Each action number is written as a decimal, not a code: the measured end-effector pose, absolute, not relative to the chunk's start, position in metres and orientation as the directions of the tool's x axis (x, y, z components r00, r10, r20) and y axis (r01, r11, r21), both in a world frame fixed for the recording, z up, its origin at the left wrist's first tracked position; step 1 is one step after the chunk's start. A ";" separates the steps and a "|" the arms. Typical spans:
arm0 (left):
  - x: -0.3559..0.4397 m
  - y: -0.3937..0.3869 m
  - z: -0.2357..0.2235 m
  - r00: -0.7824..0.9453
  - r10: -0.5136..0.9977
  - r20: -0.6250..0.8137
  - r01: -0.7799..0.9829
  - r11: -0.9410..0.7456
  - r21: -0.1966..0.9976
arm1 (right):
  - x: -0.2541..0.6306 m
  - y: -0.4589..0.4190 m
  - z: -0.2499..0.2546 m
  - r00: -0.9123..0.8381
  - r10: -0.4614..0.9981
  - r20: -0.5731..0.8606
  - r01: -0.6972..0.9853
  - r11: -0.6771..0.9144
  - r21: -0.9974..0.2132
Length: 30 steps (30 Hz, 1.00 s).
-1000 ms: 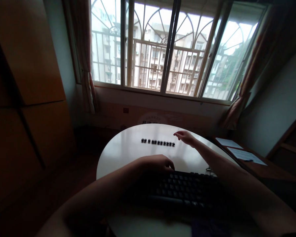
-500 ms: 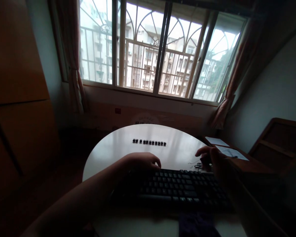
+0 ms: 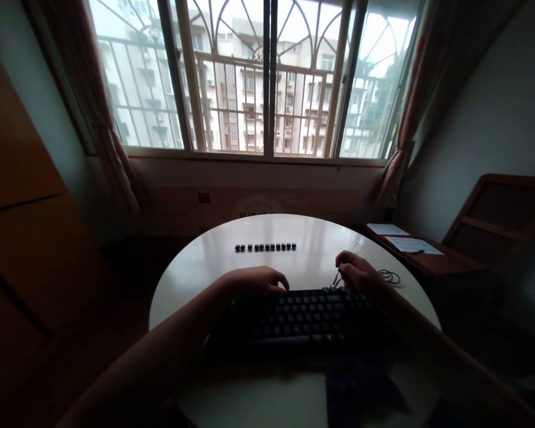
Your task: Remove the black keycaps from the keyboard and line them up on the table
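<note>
A black keyboard (image 3: 303, 315) lies on the round white table in front of me. My left hand (image 3: 261, 279) is bent over its far left edge with curled fingers, holding it; some fingertips are hidden. Over the far right part of the keyboard, my right hand (image 3: 354, 270) is closed on a thin wire tool, which looks like a wire keycap puller (image 3: 356, 247). Its thin wires stick out above and below the fingers. Farther back on the table stands a row of several small black keycaps (image 3: 267, 247).
A coiled black cable (image 3: 390, 276) lies right of my right hand. Dark purple cloth (image 3: 356, 386) sits at the table's near side. Papers (image 3: 412, 245) and a pen rest on a brown side table (image 3: 455, 264). A wooden chair back (image 3: 494, 208) stands beyond.
My right hand has moved left and its fingers have closed round the wire tool. The left hand stays at the keyboard's edge. The view has tilted and shifted slightly.
</note>
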State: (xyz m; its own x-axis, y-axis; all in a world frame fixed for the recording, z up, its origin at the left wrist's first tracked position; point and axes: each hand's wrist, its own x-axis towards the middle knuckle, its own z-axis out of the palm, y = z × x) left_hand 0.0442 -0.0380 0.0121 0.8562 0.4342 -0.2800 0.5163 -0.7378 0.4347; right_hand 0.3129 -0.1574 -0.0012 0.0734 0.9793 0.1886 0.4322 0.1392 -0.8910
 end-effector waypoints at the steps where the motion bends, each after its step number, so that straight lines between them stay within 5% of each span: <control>1: 0.044 -0.038 0.012 0.859 0.430 -0.278 0.512 -0.743 0.431 | 0.311 -0.159 0.001 0.088 0.982 0.165 0.452 0.108 -0.886; 8: 0.043 -0.038 0.012 0.852 0.440 -0.284 0.523 -0.732 0.436 | 0.304 -0.157 -0.003 0.119 0.992 0.048 0.385 -0.001 -0.923; 15: 0.042 -0.036 0.010 0.854 0.434 -0.287 0.520 -0.722 0.456 | 0.307 -0.153 -0.009 0.071 0.984 0.161 0.451 0.112 -0.885; 30: 0.043 -0.039 0.014 0.853 0.431 -0.293 0.521 -0.726 0.449 | 0.312 -0.144 -0.022 0.094 0.982 0.164 0.498 0.096 -0.862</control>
